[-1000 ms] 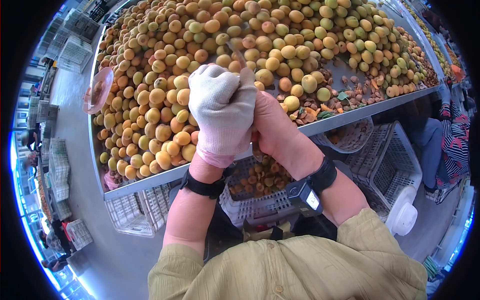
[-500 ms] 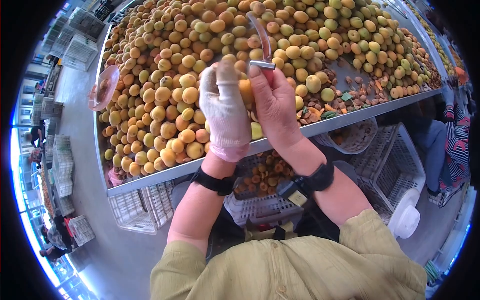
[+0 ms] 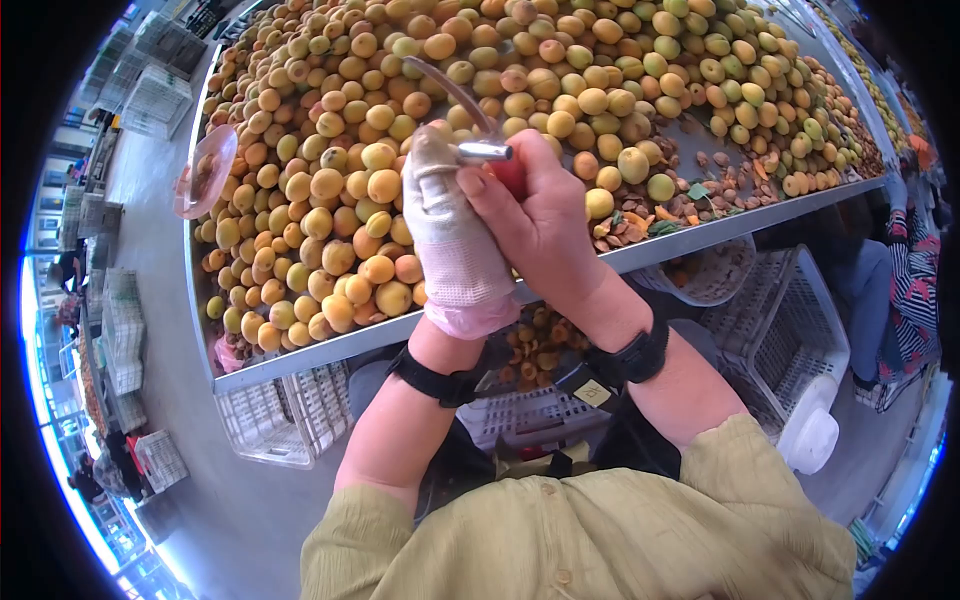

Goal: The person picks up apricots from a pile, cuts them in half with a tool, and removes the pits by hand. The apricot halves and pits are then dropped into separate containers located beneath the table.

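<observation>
white knit covers the left hand [image 3: 447, 215], its fingers curled closed near the metal collar of a curved knife [image 3: 486, 152]; whether they hold a fruit cannot be told. the bare right hand [image 3: 548, 215] is closed around the knife's red handle, with the thin blade arching up and leftward over the heaped yellow-orange fruit [image 3: 330, 185]. both hands are side by side above the near edge of the metal-rimmed table [image 3: 690, 235]. split fruit [image 3: 540, 345] lies below, near the wrists, beyond a pale crate [image 3: 525, 415].
</observation>
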A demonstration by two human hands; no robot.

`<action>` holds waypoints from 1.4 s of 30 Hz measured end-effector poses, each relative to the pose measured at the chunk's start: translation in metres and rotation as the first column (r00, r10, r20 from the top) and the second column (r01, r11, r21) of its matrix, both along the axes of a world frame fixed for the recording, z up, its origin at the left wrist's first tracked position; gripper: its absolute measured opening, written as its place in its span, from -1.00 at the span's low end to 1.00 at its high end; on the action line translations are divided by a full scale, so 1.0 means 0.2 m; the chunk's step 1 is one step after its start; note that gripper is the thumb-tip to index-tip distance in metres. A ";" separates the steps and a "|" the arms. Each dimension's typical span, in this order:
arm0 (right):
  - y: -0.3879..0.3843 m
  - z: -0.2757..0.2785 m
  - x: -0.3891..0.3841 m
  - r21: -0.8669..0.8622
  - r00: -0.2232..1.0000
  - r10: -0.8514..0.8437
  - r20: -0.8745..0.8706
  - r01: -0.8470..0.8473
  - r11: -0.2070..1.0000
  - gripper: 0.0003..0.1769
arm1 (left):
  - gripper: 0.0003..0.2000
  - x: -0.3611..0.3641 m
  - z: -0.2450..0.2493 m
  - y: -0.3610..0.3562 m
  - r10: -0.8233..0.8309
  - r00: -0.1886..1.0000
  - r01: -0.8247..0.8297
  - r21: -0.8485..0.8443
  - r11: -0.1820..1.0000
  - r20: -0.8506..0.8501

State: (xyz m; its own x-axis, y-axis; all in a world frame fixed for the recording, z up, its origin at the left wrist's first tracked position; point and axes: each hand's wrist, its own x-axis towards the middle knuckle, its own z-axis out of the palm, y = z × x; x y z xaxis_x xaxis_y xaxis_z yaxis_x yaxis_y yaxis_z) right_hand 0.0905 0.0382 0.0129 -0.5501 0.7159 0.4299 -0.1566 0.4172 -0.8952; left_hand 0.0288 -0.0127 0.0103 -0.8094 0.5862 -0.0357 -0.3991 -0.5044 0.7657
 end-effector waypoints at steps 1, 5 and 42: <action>0.00 0.00 0.00 0.003 1.000 -0.009 0.006 0.009 1.000 -0.63 | -0.74 0.01 0.01 0.01 0.019 0.999 -0.019 -0.004 1.000 -0.040; 0.00 -0.01 -0.02 -0.211 1.000 0.028 -0.011 -0.030 0.977 -0.63 | -0.72 0.02 0.06 0.01 0.070 0.972 -0.108 -0.160 0.981 -0.225; 0.07 0.04 0.08 -0.678 0.912 0.407 -0.054 -0.333 0.655 -0.73 | -0.42 -0.22 -0.02 0.01 -0.068 0.840 0.142 -0.097 0.985 0.538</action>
State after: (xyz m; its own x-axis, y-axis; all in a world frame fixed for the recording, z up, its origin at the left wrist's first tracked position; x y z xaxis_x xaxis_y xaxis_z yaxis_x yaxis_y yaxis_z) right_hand 0.1072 0.0532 0.0200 -0.8432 0.5189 -0.1405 -0.0665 -0.3600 -0.9306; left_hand -0.0144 -0.0117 0.0068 -0.5783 0.6265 -0.5225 -0.8076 -0.3491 0.4753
